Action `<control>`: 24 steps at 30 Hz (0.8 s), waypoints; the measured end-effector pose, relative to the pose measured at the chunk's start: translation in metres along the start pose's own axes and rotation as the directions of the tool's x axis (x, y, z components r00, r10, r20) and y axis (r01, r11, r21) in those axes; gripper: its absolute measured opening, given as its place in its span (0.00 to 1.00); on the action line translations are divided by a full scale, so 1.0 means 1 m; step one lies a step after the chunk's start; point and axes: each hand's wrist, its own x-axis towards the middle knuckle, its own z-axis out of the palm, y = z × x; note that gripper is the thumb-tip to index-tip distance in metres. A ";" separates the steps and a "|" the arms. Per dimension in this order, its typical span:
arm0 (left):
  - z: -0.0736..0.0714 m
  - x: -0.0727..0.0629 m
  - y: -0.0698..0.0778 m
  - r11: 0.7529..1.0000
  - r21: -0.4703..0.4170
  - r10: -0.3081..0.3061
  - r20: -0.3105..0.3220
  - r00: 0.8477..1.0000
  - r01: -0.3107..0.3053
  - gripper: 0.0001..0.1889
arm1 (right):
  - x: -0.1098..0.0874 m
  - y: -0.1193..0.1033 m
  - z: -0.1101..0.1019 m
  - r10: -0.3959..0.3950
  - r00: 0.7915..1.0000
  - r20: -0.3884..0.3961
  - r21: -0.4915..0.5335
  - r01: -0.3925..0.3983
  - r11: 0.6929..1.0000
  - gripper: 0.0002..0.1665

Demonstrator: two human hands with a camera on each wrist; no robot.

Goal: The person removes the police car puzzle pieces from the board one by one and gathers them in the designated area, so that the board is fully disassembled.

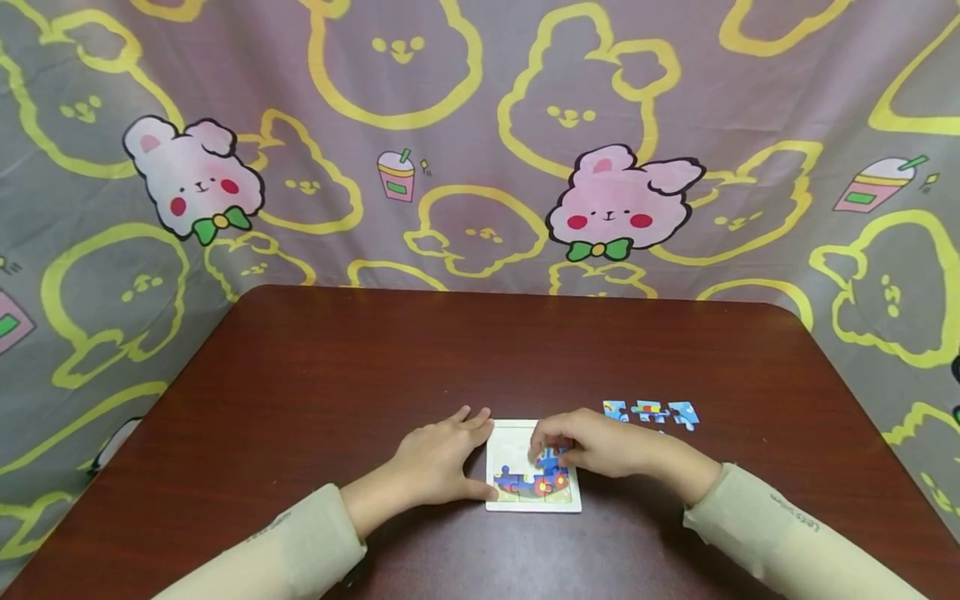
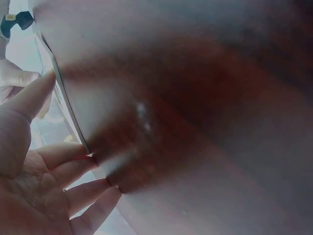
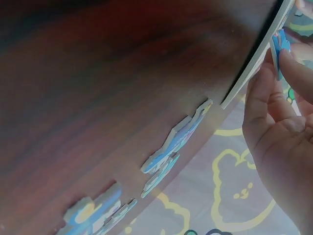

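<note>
I have the right hand (image 1: 596, 443) pinching a tilted blue puzzle piece (image 3: 280, 53) at the right half of the puzzle tray (image 1: 534, 507), bare backing (image 1: 512, 447) leftward, while the left hand (image 1: 435, 460), fingers extended, touches its left edge.

The person's sleeved left forearm (image 1: 296, 533) and right forearm (image 1: 780, 521) slant inward from the lower corners, wrists bare. The left hand (image 1: 437, 460) lies outstretched, its thumb (image 2: 36, 95) held well apart from the nearly straight fingers (image 2: 88, 198). The right hand (image 1: 592, 443) reaches leftward from a bare wrist, its fingers bent and meeting the thumb in a pinch.
</note>
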 end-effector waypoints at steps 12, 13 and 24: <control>-0.001 -0.001 0.001 1.000 -0.010 0.001 0.005 1.000 -0.001 0.48 | -0.014 0.001 -0.011 0.056 0.993 -0.099 0.032 -0.053 0.998 0.14; -0.001 -0.001 0.001 1.000 -0.009 0.001 0.004 1.000 -0.001 0.48 | -0.016 0.002 -0.013 0.054 0.993 -0.108 0.033 -0.051 0.998 0.14; -0.001 -0.002 0.000 1.000 -0.003 0.004 0.002 1.000 -0.004 0.49 | -0.044 0.006 -0.030 0.080 0.979 -0.189 0.029 -0.076 0.997 0.14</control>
